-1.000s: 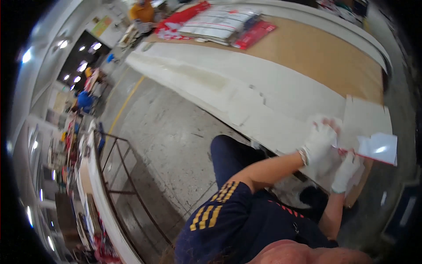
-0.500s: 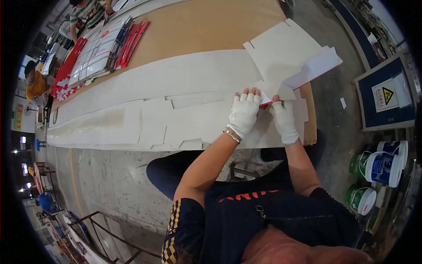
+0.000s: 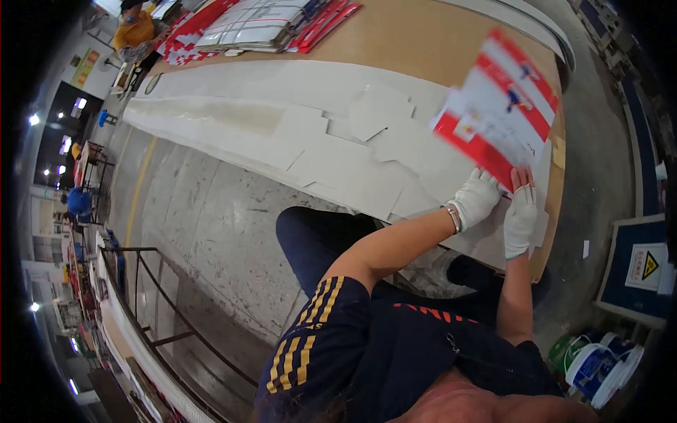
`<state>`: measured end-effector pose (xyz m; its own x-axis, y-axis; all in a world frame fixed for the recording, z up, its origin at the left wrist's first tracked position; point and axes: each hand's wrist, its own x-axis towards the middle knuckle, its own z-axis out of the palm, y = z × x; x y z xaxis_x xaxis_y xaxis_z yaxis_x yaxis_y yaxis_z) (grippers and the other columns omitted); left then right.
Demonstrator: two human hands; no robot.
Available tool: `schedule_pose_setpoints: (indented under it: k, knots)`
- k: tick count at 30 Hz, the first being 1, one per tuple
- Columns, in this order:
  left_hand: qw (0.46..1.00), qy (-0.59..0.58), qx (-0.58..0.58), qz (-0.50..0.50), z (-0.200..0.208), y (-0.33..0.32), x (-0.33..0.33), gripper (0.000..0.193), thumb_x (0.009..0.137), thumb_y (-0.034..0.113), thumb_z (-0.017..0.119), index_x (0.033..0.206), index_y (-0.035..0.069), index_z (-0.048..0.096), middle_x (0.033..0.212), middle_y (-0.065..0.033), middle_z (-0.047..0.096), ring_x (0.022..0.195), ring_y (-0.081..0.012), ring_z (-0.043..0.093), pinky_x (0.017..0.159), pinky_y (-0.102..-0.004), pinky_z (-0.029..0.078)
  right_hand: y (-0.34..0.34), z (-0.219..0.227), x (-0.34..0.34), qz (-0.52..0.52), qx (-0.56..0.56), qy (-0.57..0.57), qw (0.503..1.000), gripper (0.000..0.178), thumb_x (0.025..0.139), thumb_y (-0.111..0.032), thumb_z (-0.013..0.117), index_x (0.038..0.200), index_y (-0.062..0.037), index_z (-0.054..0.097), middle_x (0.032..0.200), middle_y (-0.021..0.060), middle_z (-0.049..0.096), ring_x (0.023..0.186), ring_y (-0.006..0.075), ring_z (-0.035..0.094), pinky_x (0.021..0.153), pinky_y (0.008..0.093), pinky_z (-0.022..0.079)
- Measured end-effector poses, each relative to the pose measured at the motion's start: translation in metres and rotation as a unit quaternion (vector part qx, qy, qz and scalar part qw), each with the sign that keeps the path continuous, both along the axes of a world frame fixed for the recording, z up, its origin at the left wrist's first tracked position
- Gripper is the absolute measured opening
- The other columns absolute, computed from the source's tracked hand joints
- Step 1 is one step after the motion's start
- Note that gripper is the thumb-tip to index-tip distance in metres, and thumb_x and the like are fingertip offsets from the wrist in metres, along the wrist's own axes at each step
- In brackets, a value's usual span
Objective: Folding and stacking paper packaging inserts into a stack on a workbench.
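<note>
- Near the right of the frame, a person in a dark top with yellow stripes works with both hands in white gloves that leave the fingertips bare.
- The red-and-white printed card [image 3: 486, 127] spreads across the upper right of the frame, just above the hands; its top edge is blurred, and I can't tell how much of it is lifted.
- The left hand [image 3: 477, 196], a metal bracelet [image 3: 454, 218] at its wrist, is at the card's lower edge, fingers bent; I can't tell whether they pinch it.
- The right hand [image 3: 520, 215] is just beside it, fingers straight and close together at the card's bottom corner; whether they grip is hidden from me.
- Pale cut sheets [image 3: 367, 158] cover much of the brown tabletop [image 3: 416, 53] through the middle of the frame.
- At the top left of centre, a strapped white stack [image 3: 247, 27] lies between red printed pieces.
- A co-worker in yellow [image 3: 134, 34] is at the upper left.
- Buckets [image 3: 591, 368] stand at the lower right, below a blue panel [image 3: 620, 278] bearing a warning sign.
</note>
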<state>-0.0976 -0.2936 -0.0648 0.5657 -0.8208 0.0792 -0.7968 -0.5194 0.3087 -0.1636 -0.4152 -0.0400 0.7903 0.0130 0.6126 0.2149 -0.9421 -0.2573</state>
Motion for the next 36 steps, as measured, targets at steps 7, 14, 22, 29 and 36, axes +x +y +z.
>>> schedule_pose_setpoints:
  k: [7,14,22,29,36]
  knots:
    - [0.994,-0.085,-0.051,0.039,0.043,0.085,-0.012,0.08,0.076,0.046,0.064,0.137,0.002,0.037,0.136,-0.0199,0.042,0.133,-0.0364,0.032,0.103,-0.0631,0.023,-0.024,0.025,0.009,-0.02,0.267,-0.003,0.963,0.048,0.085,0.01,0.035,0.127,-0.0029,0.055,0.131,0.0113,0.054,0.124,0.0251,0.047,0.105,0.0323,0.033]
    - [0.983,-0.129,0.066,0.109,0.047,0.175,0.042,0.041,0.078,0.027,0.063,0.112,0.006,0.057,0.109,-0.0118,0.059,0.105,-0.0313,0.054,0.097,-0.0464,0.038,-0.079,-0.012,-0.007,-0.059,0.369,0.036,0.927,0.051,0.08,0.012,0.036,0.126,-0.0005,0.055,0.127,0.0105,0.057,0.117,0.0156,0.05,0.1,0.0254,0.034]
    - [0.973,0.107,-0.201,-0.041,0.022,0.199,0.073,0.017,0.067,0.009,0.071,0.082,0.003,0.066,0.091,-0.0095,0.06,0.087,-0.0288,0.058,0.075,-0.0354,0.049,-0.063,-0.019,-0.015,0.005,-0.003,0.161,0.987,0.057,0.078,0.01,0.047,0.133,-0.0078,0.046,0.133,0.0123,0.05,0.125,0.0282,0.046,0.108,0.0368,0.035]
    - [0.829,0.403,-0.291,0.258,0.01,0.167,0.071,0.017,0.077,0.011,0.066,0.092,0.002,0.067,0.092,-0.0114,0.061,0.08,-0.0292,0.06,0.075,-0.0347,0.049,-0.063,-0.02,-0.026,-0.024,0.222,0.172,0.96,0.068,0.073,0.014,0.041,0.137,-0.0079,0.043,0.135,0.0155,0.048,0.127,0.0286,0.044,0.107,0.0339,0.033]
    - [0.986,-0.054,-0.057,0.146,0.009,0.142,0.062,0.036,0.079,0.026,0.064,0.109,0.006,0.062,0.126,-0.014,0.051,0.115,-0.0335,0.048,0.091,-0.0473,0.04,-0.064,-0.014,-0.029,0.021,0.01,0.199,0.98,0.066,0.075,0.004,0.047,0.14,-0.0078,0.038,0.143,0.0141,0.039,0.129,0.0317,0.04,0.109,0.0396,0.03]
